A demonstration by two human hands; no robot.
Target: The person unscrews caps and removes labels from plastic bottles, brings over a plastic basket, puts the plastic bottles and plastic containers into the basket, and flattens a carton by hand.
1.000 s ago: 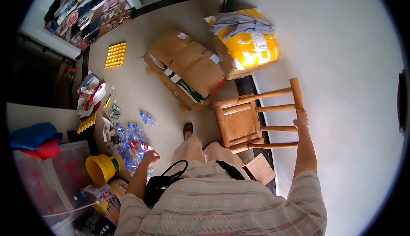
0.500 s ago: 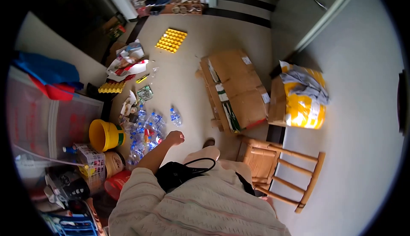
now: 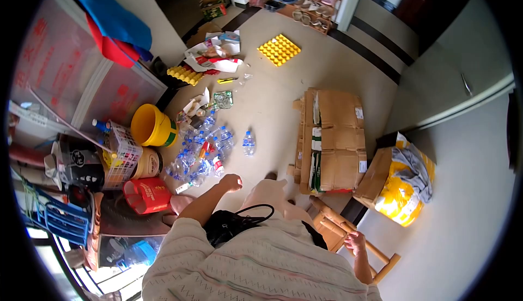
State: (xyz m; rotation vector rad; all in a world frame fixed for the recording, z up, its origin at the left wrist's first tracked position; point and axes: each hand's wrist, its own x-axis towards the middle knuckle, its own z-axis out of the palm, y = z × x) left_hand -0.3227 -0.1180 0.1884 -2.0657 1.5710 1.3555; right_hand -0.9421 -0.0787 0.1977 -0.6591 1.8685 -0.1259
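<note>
My left hand point(image 3: 231, 183) hangs in front of my body with its fingers curled closed; nothing shows in it. Just beyond it lies a heap of clear plastic bottles point(image 3: 202, 147) with blue labels. One separate bottle point(image 3: 249, 143) stands apart, to the right of that heap. My right hand point(image 3: 355, 242) is over the bamboo chair point(image 3: 328, 230), its fingers loosely bent and apart, with nothing seen in them. Whether it touches the chair rail I cannot tell. A black bag point(image 3: 231, 226) hangs at my waist.
Flattened cardboard boxes point(image 3: 340, 137) lie ahead on the right, beside a carton with yellow wrapping point(image 3: 403, 186). On the left are a yellow bucket point(image 3: 152, 126), a red bucket point(image 3: 147, 195) and a white basket point(image 3: 124, 146). A yellow egg tray point(image 3: 279, 49) lies farther ahead.
The view has turned left, so the floor items appear farther right. My right hand has come up into view by the chair. My left hand remains curled in front of me.
</note>
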